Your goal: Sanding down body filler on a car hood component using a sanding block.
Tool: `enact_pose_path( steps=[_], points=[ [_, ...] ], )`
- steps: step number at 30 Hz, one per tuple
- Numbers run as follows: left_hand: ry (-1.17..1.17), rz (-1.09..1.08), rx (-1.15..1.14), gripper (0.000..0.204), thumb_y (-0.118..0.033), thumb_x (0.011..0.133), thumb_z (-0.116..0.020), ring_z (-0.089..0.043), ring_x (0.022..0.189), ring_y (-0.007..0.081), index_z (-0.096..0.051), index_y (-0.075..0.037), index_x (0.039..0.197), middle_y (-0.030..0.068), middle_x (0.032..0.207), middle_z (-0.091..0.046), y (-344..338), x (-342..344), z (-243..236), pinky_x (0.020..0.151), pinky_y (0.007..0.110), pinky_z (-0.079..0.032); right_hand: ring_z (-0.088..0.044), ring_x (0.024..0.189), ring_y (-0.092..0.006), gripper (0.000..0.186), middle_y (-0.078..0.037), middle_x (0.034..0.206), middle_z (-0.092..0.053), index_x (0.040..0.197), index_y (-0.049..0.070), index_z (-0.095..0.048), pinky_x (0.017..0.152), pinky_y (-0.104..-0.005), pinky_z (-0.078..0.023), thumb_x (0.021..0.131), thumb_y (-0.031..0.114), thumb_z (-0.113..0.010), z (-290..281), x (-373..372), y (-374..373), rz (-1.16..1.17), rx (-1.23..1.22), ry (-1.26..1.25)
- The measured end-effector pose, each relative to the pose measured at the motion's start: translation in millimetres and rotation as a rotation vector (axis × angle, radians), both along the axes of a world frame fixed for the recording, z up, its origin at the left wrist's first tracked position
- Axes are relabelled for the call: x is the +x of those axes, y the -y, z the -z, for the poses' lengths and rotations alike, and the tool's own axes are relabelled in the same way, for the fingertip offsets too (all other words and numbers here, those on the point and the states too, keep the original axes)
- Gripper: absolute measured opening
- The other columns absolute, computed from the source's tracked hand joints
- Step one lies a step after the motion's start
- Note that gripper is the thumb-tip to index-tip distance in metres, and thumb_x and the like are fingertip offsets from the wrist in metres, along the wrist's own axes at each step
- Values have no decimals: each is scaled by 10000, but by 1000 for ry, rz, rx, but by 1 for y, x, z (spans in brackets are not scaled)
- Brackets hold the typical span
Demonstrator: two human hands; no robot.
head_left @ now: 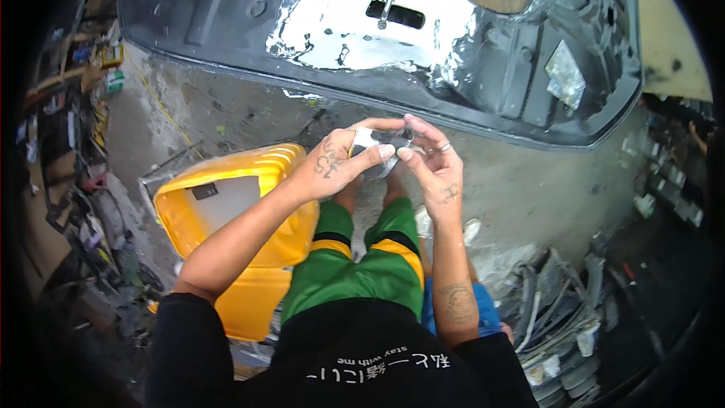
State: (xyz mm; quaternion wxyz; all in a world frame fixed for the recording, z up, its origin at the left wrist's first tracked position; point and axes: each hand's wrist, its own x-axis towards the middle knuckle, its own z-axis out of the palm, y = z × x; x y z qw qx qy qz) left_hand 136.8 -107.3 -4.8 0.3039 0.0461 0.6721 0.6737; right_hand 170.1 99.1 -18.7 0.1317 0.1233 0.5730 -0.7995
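Held piece: small scrap of thin sheet [388,138], dark and pale on top, translucent lower down; exact material can't be told. In the air over the floor, just short of the black panel's near edge in view.
Left hand [336,157]: grasping the scrap; thumb lies across its face, fingers run behind and along the far side. A loose flap shows below the thumb.
Right hand [434,160]: pinching the scrap's right end, thumb tip near the left thumb tip, other fingers curled, ring on one.
Black panel [483,109]: large, moulded, spans the top of view. White coating mid-panel, around a slot with a metal bar [387,9] across it.
Grey sheet piece [566,75]: flat on the panel's right end, toward its near right corner.
Yellow shell [283,160]: on the floor, left of the legs; dark rectangular label [205,192] on its pale inside, unreadable.
Writing: white lettering on the black T-shirt [332,332], upside down from here; dark inked characters on the backs of both hands.
Brands: none legible on the scrap or panel.
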Motion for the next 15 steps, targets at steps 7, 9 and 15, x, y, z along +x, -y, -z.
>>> enact_pose_path(
  steps=[7, 9, 15],
  points=[
    [303, -109, 96, 531, -452, 1007, -654, -670, 917, 120, -641, -39, 1341, 49, 1004, -709, -8, 0, -21, 828, 300, -533, -669, 1033, -171, 151, -103, 1264, -625, 1020, 40, -669, 865, -315, -587, 911, -35, -740, 3, -7, -16, 29, -6, 129],
    [280, -76, 65, 546, -476, 1015, -646, -665, 909, 117, -647, -19, 1314, 44, 1019, -695, -2, 2, -12, 821, 277, -530, -684, 914, -169, 156, -83, 1157, -660, 1018, 72, -627, 773, -318, -600, 931, 16, -744, 6, -7, -5, 98, -108, 183],
    [312, -526, 410, 537, -400, 1090, -514, -717, 1015, 185, -517, -32, 1481, 144, 1162, -720, -8, -9, -13, 871, 309, -575, -711, 827, -178, 163, -68, 975, -701, 1126, 41, -634, 711, -341, -619, 983, 78, -701, 8, -9, 38, -100, -110, 281]
  ],
)
